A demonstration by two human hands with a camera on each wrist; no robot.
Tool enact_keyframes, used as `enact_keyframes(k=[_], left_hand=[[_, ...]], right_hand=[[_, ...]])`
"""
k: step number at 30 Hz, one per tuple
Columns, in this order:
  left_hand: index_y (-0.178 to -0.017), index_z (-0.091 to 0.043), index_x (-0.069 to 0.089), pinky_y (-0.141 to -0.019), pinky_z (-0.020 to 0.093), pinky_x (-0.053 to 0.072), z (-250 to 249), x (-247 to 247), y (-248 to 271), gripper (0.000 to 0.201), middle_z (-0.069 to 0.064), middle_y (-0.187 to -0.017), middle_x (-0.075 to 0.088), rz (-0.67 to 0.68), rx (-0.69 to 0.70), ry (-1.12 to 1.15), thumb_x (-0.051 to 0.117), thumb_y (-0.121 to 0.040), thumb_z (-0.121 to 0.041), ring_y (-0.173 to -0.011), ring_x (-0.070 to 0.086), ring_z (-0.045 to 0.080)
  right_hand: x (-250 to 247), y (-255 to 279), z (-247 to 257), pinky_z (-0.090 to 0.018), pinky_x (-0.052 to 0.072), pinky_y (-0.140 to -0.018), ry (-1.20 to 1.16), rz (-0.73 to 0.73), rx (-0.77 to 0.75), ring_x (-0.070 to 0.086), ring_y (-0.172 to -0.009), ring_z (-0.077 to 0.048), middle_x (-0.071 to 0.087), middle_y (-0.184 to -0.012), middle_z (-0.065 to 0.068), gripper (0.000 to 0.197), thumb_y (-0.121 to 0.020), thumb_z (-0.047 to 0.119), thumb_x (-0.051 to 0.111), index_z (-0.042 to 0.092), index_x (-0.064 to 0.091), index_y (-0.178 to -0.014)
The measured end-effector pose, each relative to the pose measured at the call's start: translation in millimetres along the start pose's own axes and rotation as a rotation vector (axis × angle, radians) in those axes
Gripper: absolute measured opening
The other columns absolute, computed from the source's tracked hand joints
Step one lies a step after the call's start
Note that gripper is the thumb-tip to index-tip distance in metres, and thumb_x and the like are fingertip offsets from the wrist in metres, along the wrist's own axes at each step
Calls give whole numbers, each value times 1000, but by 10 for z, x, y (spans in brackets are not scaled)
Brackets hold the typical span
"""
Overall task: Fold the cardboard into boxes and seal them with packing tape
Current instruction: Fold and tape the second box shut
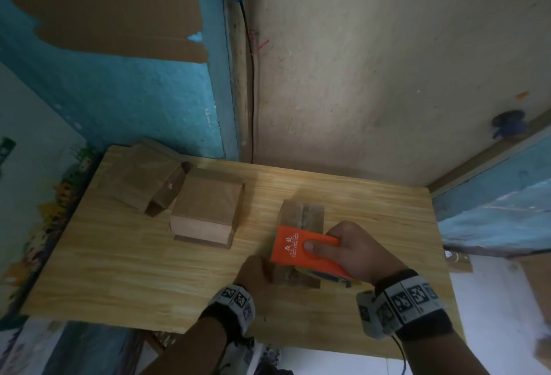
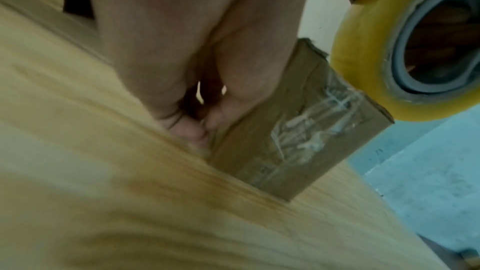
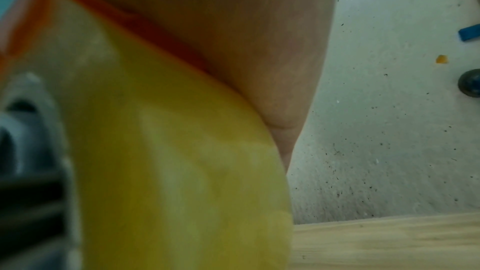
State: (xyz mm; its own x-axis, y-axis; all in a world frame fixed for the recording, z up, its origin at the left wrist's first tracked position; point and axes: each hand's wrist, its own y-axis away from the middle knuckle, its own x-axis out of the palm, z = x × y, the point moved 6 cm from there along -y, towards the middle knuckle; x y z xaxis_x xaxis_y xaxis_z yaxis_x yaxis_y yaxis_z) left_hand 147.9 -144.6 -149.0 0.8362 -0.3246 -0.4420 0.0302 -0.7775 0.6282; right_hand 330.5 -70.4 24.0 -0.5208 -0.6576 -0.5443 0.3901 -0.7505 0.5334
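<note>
A small brown cardboard box (image 1: 301,215) lies on the wooden table (image 1: 149,255), with clear tape along its top seam. An orange tape dispenser (image 1: 293,251) sits on the box's near half. My right hand (image 1: 328,245) grips the dispenser's handle, thumb through the slot. My left hand (image 1: 264,270) rests against the box's near left side. In the left wrist view its fingers (image 2: 187,126) lie fairly straight along the box (image 2: 285,141), tips at the table, with the yellow tape roll (image 2: 369,65) just above. The right wrist view is filled by the tape roll (image 3: 168,151) and my palm.
A folded box (image 1: 205,207) stands at the table's middle. A flattened, partly folded cardboard piece (image 1: 137,177) lies behind it at the back left. The wall rises right behind the table. More cardboard (image 1: 459,261) lies off the table's right edge.
</note>
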Motion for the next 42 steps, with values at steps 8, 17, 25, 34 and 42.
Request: enact_keyframes(k=[8, 17, 25, 34, 42], left_hand=[[-148, -32, 34, -106, 39, 50, -147, -140, -13, 99, -2, -141, 42, 247, 204, -94, 74, -58, -39, -125, 51, 15], [-160, -33, -18, -128, 42, 20, -640, -10, 206, 154, -1, -169, -1, -106, 610, -127, 90, -55, -64, -157, 8, 20], [-156, -16, -31, -128, 51, -1, -704, -88, 192, 149, -2, -165, -36, -159, 520, -703, 63, -65, -87, -157, -19, 16], [-159, -12, -24, -127, 55, 10, -792, -100, 265, 137, 0, -160, -44, -250, 430, -849, 80, -77, -48, -149, 33, 11], [-160, -13, -21, -127, 53, 10, -855, -69, 269, 141, -2, -161, -43, -234, 404, -881, 83, -73, -50, -144, 41, 9]], right_hand=[[-12, -46, -19, -33, 62, -64, 34, -11, -8, 76, -64, -18, 78, -77, -5, 61, -86, 75, 68, 15, 78, -84], [-21, 7, 2, -23, 55, -54, 13, 16, -47, 73, -58, -13, 78, -76, -3, 51, -91, 65, 72, 15, 77, -83], [-238, 84, -308, -37, 64, -69, 422, -18, 6, 72, -61, -14, 74, -70, 0, 71, -85, 87, 56, 19, 76, -78], [-291, 311, -1208, -48, 67, -72, -18, 38, 252, 80, -70, -30, 81, -77, -5, 84, -61, 88, 69, 10, 79, -92], [-222, 398, -1504, -38, 65, -66, -93, 15, 220, 79, -68, -30, 81, -77, -6, 61, -74, 70, 81, 11, 79, -89]])
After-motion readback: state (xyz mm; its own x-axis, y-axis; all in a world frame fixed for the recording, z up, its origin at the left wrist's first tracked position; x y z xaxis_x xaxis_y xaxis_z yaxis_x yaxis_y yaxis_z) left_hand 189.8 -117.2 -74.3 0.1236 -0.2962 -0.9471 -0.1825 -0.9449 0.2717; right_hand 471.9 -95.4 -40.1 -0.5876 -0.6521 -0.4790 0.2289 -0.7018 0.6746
